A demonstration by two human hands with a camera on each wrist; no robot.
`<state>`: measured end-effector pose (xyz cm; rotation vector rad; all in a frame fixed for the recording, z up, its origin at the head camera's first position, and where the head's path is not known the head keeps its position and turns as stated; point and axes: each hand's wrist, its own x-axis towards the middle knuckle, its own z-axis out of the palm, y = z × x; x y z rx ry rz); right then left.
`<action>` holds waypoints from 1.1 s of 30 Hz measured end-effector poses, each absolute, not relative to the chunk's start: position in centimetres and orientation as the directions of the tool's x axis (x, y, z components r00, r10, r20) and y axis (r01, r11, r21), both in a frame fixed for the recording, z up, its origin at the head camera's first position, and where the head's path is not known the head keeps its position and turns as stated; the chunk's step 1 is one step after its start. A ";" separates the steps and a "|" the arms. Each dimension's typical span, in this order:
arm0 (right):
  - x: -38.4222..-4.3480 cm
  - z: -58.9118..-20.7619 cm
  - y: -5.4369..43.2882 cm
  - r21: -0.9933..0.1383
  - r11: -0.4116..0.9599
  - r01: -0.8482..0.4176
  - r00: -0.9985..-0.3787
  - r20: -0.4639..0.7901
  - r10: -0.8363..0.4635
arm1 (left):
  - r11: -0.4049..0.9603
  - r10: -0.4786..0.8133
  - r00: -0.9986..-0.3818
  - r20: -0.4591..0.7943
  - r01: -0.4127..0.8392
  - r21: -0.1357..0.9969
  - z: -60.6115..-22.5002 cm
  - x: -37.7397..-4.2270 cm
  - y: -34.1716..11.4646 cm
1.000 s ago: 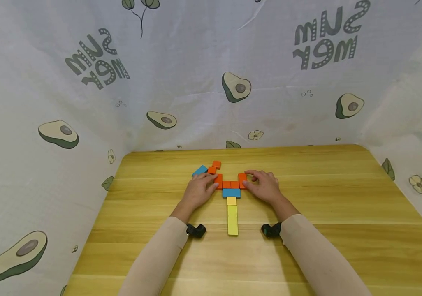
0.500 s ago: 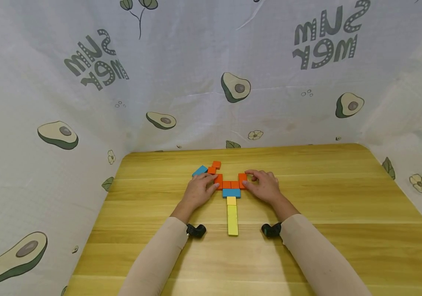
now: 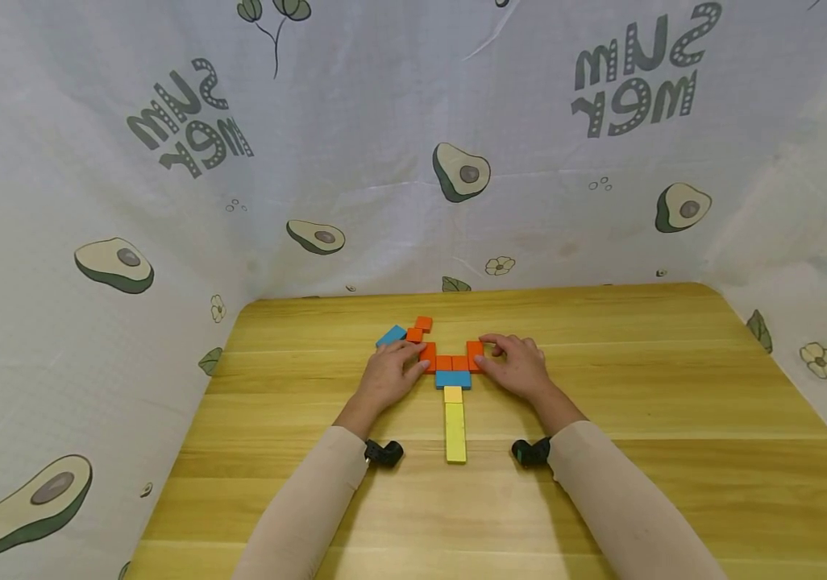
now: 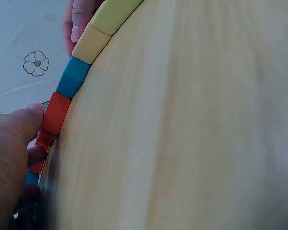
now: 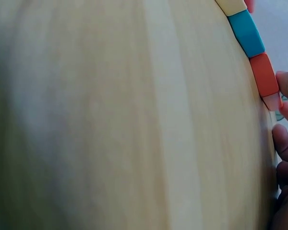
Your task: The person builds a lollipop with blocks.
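Flat wooden blocks form a Y-like shape in the middle of the table. My left hand (image 3: 388,374) holds the left upright orange-red block (image 3: 429,358), thumb and forefinger at its edges. On the other side my right hand (image 3: 518,366) grips the right upright orange-red block (image 3: 475,356) in the same way. Between them sit two small orange-red squares (image 3: 452,363). A blue block (image 3: 453,379) lies below these, then a small pale yellow square (image 3: 453,395) and a long yellow block (image 3: 455,433). The wrist views show thumbs touching the red blocks.
Beyond my left hand lie a loose blue block (image 3: 392,335) and two small orange-red squares (image 3: 415,334), touching corner to corner. The wooden table (image 3: 638,370) ends at a white printed cloth (image 3: 384,161) at the back and sides.
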<state>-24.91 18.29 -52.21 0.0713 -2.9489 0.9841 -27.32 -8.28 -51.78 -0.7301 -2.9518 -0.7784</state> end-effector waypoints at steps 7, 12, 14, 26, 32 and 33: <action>-24.9 -52.2 18.3 -0.594 0.803 -0.052 -0.998 0.049 -0.029 | 0.773 0.435 -0.893 0.119 0.438 0.459 -51.9 -27.4 -8.3; -25.0 -52.2 18.3 -0.593 0.803 -0.056 -0.998 0.051 -0.031 | 0.761 0.437 -0.893 0.110 0.432 0.483 -51.7 -27.6 -8.4; -24.9 -52.1 18.3 -0.591 0.805 -0.051 -0.998 0.046 -0.030 | 0.753 0.428 -0.896 0.118 0.425 0.502 -51.4 -27.8 -8.5; -24.8 -52.1 18.3 -0.590 0.806 -0.043 -0.999 0.041 -0.023 | 0.864 0.369 -0.926 0.082 0.374 0.336 -49.0 -31.3 -8.7; -24.8 -52.2 18.3 -0.593 0.805 -0.036 -0.999 0.033 -0.020 | 0.887 0.374 -0.927 -0.017 0.353 0.297 -48.9 -32.2 -8.6; -24.8 -52.2 18.3 -0.593 0.804 -0.036 -0.999 0.032 -0.021 | 0.888 0.372 -0.928 -0.021 0.349 0.300 -48.8 -32.2 -8.6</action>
